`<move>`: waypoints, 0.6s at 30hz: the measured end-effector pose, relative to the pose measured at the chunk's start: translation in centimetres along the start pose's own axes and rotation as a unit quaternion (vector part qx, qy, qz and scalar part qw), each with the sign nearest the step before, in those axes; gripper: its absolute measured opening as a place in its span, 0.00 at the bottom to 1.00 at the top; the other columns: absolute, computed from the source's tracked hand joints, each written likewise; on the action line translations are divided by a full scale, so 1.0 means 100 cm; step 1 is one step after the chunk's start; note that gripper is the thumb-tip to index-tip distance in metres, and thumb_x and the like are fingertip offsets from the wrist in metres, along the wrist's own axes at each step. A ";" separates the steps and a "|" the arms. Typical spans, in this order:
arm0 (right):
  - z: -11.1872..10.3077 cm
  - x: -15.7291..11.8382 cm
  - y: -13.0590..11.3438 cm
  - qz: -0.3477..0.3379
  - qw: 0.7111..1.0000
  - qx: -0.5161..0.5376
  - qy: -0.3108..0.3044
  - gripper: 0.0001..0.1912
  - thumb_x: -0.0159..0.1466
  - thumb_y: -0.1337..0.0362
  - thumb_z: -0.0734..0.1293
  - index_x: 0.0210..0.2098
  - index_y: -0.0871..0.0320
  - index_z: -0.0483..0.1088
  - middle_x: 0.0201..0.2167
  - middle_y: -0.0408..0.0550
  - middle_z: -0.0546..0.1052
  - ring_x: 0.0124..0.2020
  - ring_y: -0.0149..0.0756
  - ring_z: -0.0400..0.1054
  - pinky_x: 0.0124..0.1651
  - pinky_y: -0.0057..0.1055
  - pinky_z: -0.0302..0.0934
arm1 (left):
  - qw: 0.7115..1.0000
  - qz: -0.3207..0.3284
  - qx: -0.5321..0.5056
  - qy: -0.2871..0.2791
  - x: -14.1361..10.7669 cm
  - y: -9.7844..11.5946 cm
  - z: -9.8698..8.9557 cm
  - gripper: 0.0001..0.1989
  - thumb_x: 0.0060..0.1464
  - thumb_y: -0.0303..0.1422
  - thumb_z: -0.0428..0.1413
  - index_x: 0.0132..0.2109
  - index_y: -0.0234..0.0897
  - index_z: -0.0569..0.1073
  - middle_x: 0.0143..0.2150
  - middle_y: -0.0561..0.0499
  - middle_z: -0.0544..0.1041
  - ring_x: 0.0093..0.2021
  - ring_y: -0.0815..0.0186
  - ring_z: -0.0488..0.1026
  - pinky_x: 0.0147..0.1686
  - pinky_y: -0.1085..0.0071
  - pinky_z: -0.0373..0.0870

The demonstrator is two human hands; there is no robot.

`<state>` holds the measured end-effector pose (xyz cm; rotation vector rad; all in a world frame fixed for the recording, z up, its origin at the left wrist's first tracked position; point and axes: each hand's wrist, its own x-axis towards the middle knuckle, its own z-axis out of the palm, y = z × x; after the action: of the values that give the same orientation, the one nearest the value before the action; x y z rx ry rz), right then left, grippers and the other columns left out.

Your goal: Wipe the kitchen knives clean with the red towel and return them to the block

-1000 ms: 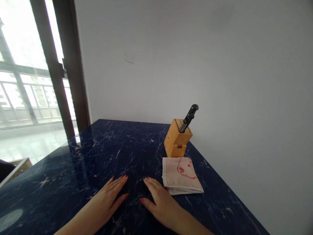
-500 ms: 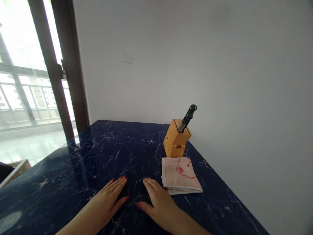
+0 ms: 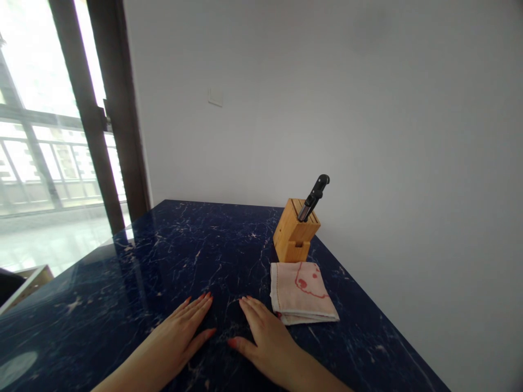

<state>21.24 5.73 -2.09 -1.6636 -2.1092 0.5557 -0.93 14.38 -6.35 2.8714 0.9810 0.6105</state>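
Left hand (image 3: 175,337): lower centre-left of the frame, palm down on the counter (image 3: 212,245); fingers close together and angled towards the middle of the frame.
Left grip: thumb apart from the fingers, clamped on nothing.
Right hand (image 3: 272,340): lower centre of the frame, palm down, just beside the cloth; a red nail shows at the cloth's near left edge, contact not confirmed.
Right grip: thumb well apart from the fingers, no item held.
Cloth (image 3: 302,291): pink, pale-edged, folded, lying flat right of centre in the lower half; red line drawing on its upper face.
Block (image 3: 290,234): wooden, standing directly behind the cloth; whether the two touch cannot be told.
Knives (image 3: 315,193): black handles rising from the block's top, leaning to the right.
Change: very slight; the right thumb is spread farther from its fingers than a second ago. Left hand, cloth and block show no evident shift on the counter.
Bearing on the work: judged a state of rest; the change puts nothing in either hand.
Surroundings: pale wall (image 3: 368,136) behind; window (image 3: 36,71) at upper left.
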 end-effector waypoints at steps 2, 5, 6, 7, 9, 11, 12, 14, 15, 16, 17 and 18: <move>0.000 0.000 0.000 -0.001 1.000 -0.001 -0.001 0.35 0.59 0.49 0.59 0.59 0.62 0.50 0.60 0.54 0.53 0.61 0.40 0.44 0.61 0.36 0.41 | 1.000 -0.001 0.002 0.001 0.000 0.000 0.001 0.25 0.55 0.42 0.47 0.59 0.45 0.55 0.58 0.49 0.60 0.56 0.59 0.60 0.54 0.59 0.58; 0.000 0.000 0.000 0.000 1.000 -0.006 0.002 0.35 0.59 0.49 0.59 0.59 0.62 0.50 0.60 0.54 0.53 0.61 0.40 0.45 0.61 0.36 0.41 | 1.000 -0.001 -0.005 0.009 0.001 0.000 0.000 0.25 0.55 0.42 0.47 0.59 0.45 0.56 0.58 0.49 0.62 0.55 0.59 0.61 0.54 0.59 0.59; 0.000 0.000 -0.001 0.000 1.000 -0.008 0.004 0.35 0.59 0.49 0.58 0.59 0.62 0.50 0.60 0.54 0.53 0.61 0.40 0.45 0.61 0.36 0.41 | 1.000 0.001 -0.007 0.011 0.001 0.000 0.000 0.25 0.55 0.42 0.48 0.59 0.45 0.57 0.58 0.49 0.62 0.55 0.59 0.61 0.54 0.59 0.59; 0.000 0.000 -0.001 0.001 1.000 -0.011 0.005 0.35 0.59 0.49 0.58 0.59 0.62 0.50 0.60 0.54 0.53 0.61 0.40 0.45 0.61 0.36 0.41 | 1.000 0.001 -0.006 0.011 0.002 0.001 0.000 0.25 0.55 0.42 0.48 0.59 0.45 0.57 0.57 0.49 0.62 0.55 0.59 0.61 0.54 0.60 0.59; 0.001 0.000 -0.002 0.000 1.000 -0.014 0.008 0.35 0.59 0.49 0.58 0.59 0.63 0.50 0.60 0.54 0.53 0.60 0.40 0.45 0.61 0.35 0.41 | 1.000 0.002 0.001 0.007 0.002 0.001 -0.001 0.25 0.55 0.42 0.47 0.59 0.45 0.57 0.58 0.48 0.62 0.55 0.59 0.61 0.54 0.60 0.59; 0.001 0.000 -0.002 -0.001 1.000 -0.015 0.011 0.35 0.59 0.49 0.58 0.59 0.63 0.50 0.60 0.54 0.54 0.60 0.39 0.45 0.61 0.34 0.41 | 1.000 0.006 0.011 0.005 0.001 0.000 -0.001 0.25 0.55 0.42 0.47 0.59 0.44 0.56 0.58 0.49 0.61 0.55 0.59 0.61 0.54 0.60 0.59; 0.002 0.000 -0.002 -0.001 1.000 -0.017 0.012 0.35 0.59 0.49 0.58 0.59 0.63 0.50 0.60 0.54 0.54 0.60 0.39 0.46 0.61 0.34 0.41 | 1.000 0.009 0.015 0.006 0.001 0.000 0.000 0.26 0.55 0.42 0.46 0.59 0.44 0.56 0.58 0.49 0.61 0.55 0.59 0.61 0.54 0.60 0.60; 0.003 0.000 -0.001 -0.001 1.000 -0.020 0.011 0.35 0.59 0.49 0.58 0.59 0.63 0.50 0.60 0.54 0.54 0.60 0.39 0.46 0.61 0.35 0.42 | 1.000 0.015 0.020 0.013 0.000 -0.001 0.000 0.26 0.55 0.43 0.46 0.59 0.43 0.56 0.58 0.49 0.62 0.55 0.60 0.61 0.54 0.61 0.60; 0.003 0.000 0.000 -0.001 1.000 -0.022 0.010 0.35 0.59 0.48 0.58 0.59 0.63 0.50 0.60 0.54 0.54 0.60 0.39 0.46 0.61 0.35 0.42 | 1.000 0.016 0.023 0.015 0.000 -0.001 0.000 0.26 0.55 0.43 0.46 0.59 0.42 0.56 0.58 0.49 0.62 0.55 0.60 0.62 0.53 0.61 0.61; 0.003 0.000 0.000 -0.001 1.000 -0.024 0.010 0.35 0.59 0.48 0.58 0.59 0.63 0.50 0.60 0.54 0.54 0.60 0.40 0.46 0.61 0.35 0.42 | 0.999 0.016 0.025 0.016 0.000 -0.001 0.000 0.26 0.55 0.43 0.46 0.59 0.42 0.57 0.57 0.48 0.63 0.55 0.60 0.62 0.53 0.61 0.61; 0.003 0.000 0.000 -0.002 1.000 -0.027 0.010 0.36 0.59 0.48 0.58 0.59 0.63 0.50 0.60 0.54 0.53 0.60 0.40 0.46 0.61 0.35 0.42 | 0.999 0.016 0.027 0.016 0.000 -0.001 0.000 0.26 0.55 0.43 0.46 0.59 0.41 0.57 0.57 0.48 0.63 0.55 0.60 0.62 0.53 0.61 0.61; 0.003 0.000 0.000 -0.003 1.000 -0.029 0.011 0.36 0.59 0.48 0.58 0.59 0.64 0.50 0.60 0.54 0.53 0.60 0.39 0.46 0.61 0.35 0.42 | 0.999 0.016 0.030 0.015 0.000 -0.001 0.000 0.26 0.55 0.43 0.46 0.59 0.41 0.57 0.57 0.48 0.63 0.55 0.60 0.62 0.53 0.61 0.61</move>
<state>21.06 5.74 -2.38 -1.6865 -2.1325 0.4780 -0.99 14.47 -6.32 2.9441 0.9754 0.6383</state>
